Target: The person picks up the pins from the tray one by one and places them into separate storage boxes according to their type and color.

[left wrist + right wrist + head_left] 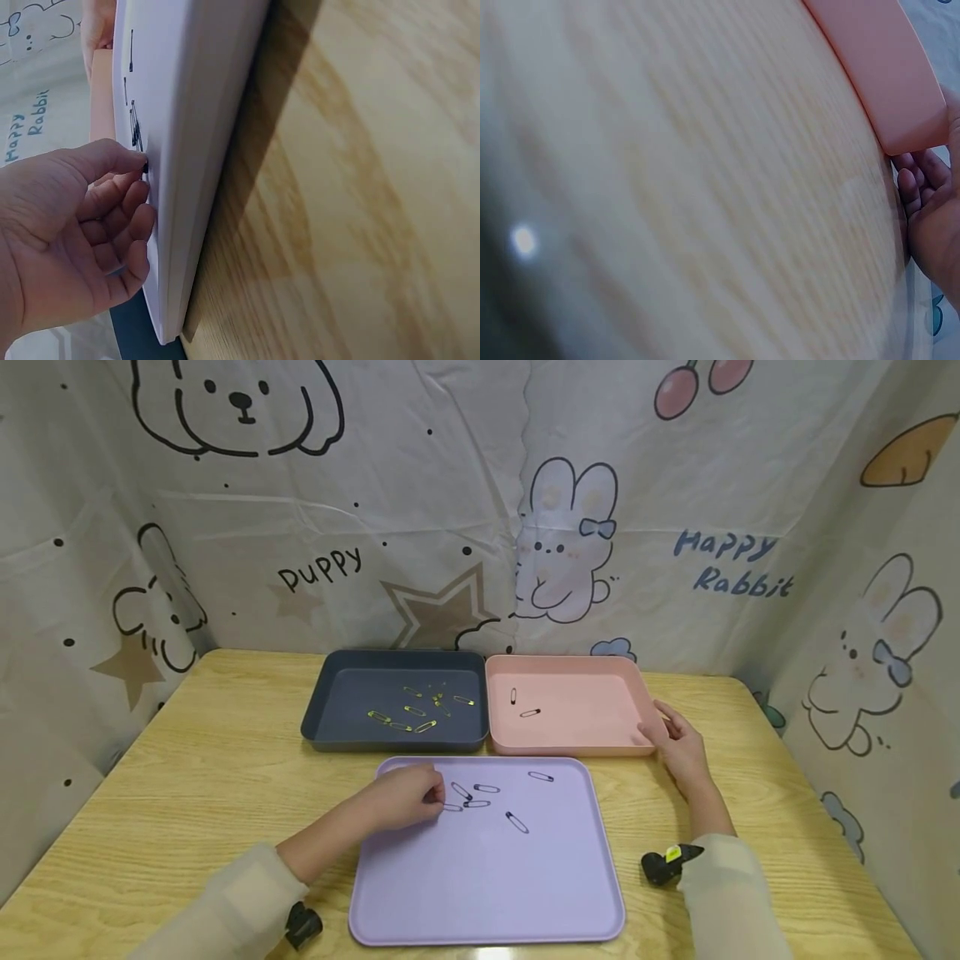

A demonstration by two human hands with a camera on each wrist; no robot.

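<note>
On a wooden bench walled by cartoon-print cloth, left hand pinches a black safety pin; right hand, fingers relaxed, touches the pink tray.

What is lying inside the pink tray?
Two dark safety pins lie on the pink tray floor. The right hand covers its near right corner, so anything there is hidden.

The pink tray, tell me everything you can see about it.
The pink tray is a shallow rectangular tray with rounded corners and a raised rim, apparently matte plastic. It lies flat on the wooden table, at the back right, side by side with the dark blue tray and just behind the lilac tray. Two dark safety pins lie near its left side. The right hand rests against its front right corner.
</note>
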